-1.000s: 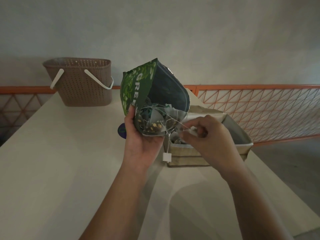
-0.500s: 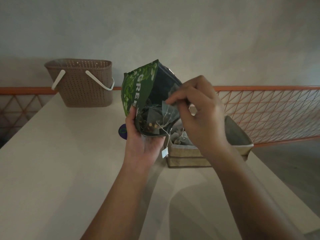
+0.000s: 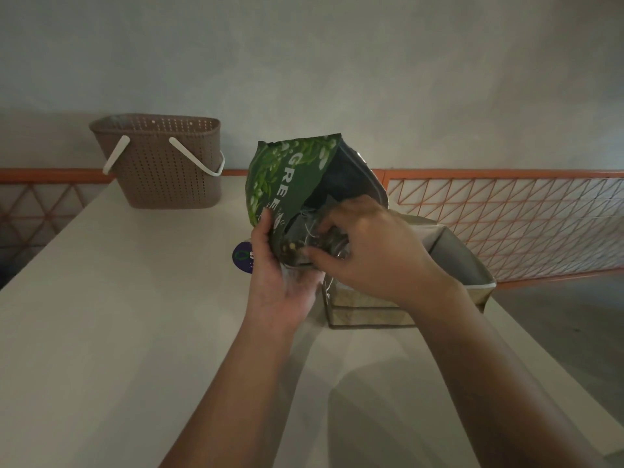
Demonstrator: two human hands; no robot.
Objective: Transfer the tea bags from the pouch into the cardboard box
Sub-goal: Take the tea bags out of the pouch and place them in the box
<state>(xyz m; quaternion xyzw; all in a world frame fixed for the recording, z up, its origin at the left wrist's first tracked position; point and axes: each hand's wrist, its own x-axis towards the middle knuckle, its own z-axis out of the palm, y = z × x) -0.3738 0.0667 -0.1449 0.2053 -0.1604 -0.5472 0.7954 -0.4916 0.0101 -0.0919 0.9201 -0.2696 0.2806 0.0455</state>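
**What the view does not show**

The right hand point(image 3: 368, 251) covers the mouth of the pouch point(image 3: 287, 187), so its fingers reach out of sight and what they hold cannot be told. The same hand and forearm hide most of the cardboard box point(image 3: 452, 255); its contents are not visible. The left hand point(image 3: 280, 275) covers part of a round purple sticker point(image 3: 241, 258) on the bench point(image 3: 118, 315), print too small to read. The pouch lettering shows only "GREE". Both forearms are cut off by the bottom edge.
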